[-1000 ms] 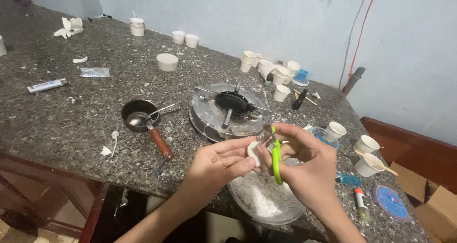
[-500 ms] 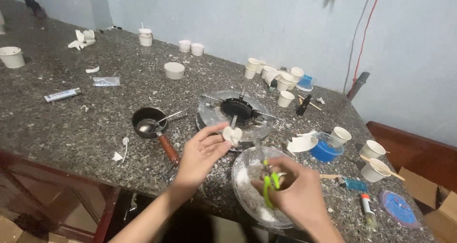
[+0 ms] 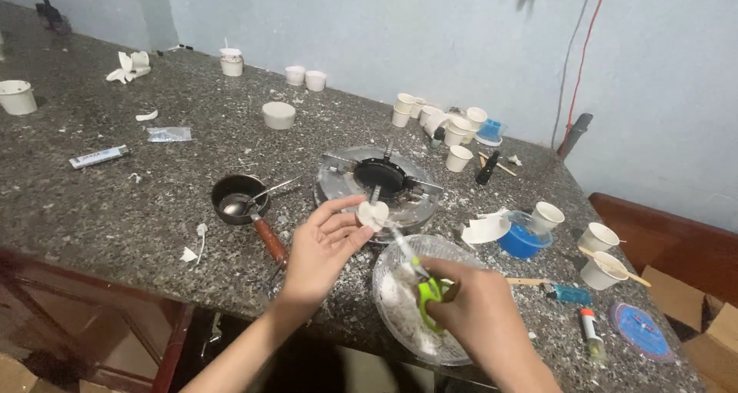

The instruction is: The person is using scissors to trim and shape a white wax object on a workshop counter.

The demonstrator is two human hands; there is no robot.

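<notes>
Pinching a small white wax piece (image 3: 373, 214) between thumb and fingertips, the left hand (image 3: 323, 247) now hangs just before the metal stove burner (image 3: 378, 179), higher than half a second ago. The right hand (image 3: 469, 308), closed around green-handled scissors (image 3: 425, 285), has dropped over the clear bowl (image 3: 400, 270) of white shavings, blades aimed toward the piece. A small saucepan (image 3: 238, 199) with spoon stays left of both hands on the speckled stone counter (image 3: 115, 201).

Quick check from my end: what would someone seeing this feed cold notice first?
Front and centre, the left hand pinches a small white lump, while the right hand holds green-handled scissors over a clear bowl of white shavings. Just behind sits a round metal stove, with a small dark pan and spoon to its left.
</notes>
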